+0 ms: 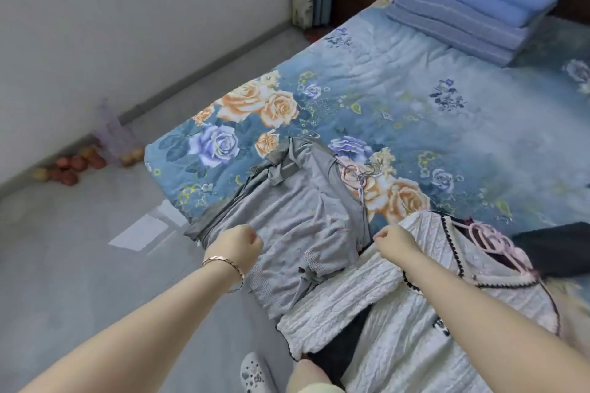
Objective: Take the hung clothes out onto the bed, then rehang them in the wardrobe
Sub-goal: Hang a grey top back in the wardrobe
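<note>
A bed (pixel 399 99) covered with a blue floral quilt is seen from above, with two garments laid across its near corner. A grey garment (pixel 297 226) is spread flat over the corner, its lower edge hanging past the mattress side, and a pink hanger (pixel 348 175) is seen at its neckline, partly hidden by the fabric. A white cable-knit sweater (pixel 399 313) with dark scalloped trim is laid just beside it on the right, overlapping its edge, and a second pink hanger (pixel 491 239) lies at the sweater's collar. A dark garment (pixel 555 249) is partly visible beyond the sweater at the right margin. The left hand (pixel 238 242), with a bracelet (pixel 223 265) at the wrist, is curled into a closed fist resting on the left side of the grey garment; whether fabric is pinched inside the fist cannot be told. The right hand (pixel 396 242) is likewise closed, with fingers folded in, at the seam where the grey garment meets the sweater's shoulder; it touches the cloth, but which garment is gripped cannot be told. Folded blue blankets (pixel 472 6) are stacked at the far end of the bed. On the floor (pixel 79 265) near the wall, apples (pixel 70 166) are scattered beside a translucent bag (pixel 115 140), and a white clog (pixel 255 373) is seen at the lower edge.
</note>
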A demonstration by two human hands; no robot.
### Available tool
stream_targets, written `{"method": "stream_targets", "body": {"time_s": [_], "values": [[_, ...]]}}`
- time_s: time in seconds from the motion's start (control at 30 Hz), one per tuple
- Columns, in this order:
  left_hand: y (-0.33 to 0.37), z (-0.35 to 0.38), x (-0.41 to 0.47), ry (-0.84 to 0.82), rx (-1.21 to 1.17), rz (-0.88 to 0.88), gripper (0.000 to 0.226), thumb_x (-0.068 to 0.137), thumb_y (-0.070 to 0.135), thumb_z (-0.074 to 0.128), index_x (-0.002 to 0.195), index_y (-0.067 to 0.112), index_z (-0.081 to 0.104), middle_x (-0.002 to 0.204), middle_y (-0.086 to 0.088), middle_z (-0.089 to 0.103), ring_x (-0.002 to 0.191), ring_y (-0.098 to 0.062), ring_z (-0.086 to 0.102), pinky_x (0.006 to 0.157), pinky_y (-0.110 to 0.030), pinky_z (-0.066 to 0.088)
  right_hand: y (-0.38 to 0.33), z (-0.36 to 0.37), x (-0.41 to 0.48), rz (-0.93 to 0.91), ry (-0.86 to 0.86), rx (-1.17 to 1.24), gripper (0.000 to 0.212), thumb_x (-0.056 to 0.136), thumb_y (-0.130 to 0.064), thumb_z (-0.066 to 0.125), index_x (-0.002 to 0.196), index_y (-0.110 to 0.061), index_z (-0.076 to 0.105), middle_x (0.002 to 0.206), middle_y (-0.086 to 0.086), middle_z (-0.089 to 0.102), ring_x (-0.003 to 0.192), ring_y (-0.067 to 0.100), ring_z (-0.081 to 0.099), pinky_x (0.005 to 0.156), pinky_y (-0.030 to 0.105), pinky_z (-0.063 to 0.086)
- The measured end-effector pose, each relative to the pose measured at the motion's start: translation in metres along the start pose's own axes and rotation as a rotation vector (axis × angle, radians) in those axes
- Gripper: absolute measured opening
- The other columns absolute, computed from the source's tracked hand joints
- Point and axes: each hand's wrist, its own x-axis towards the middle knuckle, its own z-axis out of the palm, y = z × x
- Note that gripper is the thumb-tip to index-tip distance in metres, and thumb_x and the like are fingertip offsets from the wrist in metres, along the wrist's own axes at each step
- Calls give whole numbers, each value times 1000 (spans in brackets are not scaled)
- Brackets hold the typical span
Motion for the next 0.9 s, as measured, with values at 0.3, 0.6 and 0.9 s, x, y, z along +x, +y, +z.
{"method": "stream_targets", "body": {"time_s": [0.3,0.6,0.9], "values": [[38,59,140,-113,78,29,27,94,25,36,69,16,42,71,-1,54,67,-20,48,52,-26,30,12,23,155,227,25,-5,36,88,-5,39,55,-14,30,56,4,34,53,21,32,47,27,22],[54,117,239,-188,53,-73,29,94,26,38,66,17,40,66,0,50,63,-20,46,53,-25,31,5,89,274,318,32,28,25,89,-32,58,82,-9,53,76,5,54,77,26,55,58,26,37],[49,127,250,-218,59,-99,28,95,26,39,68,16,42,66,1,49,59,-17,43,48,-25,28,8,95,278,317,203,347,19,91,-16,49,74,-8,44,87,13,54,87,34,54,63,30,29]]}}
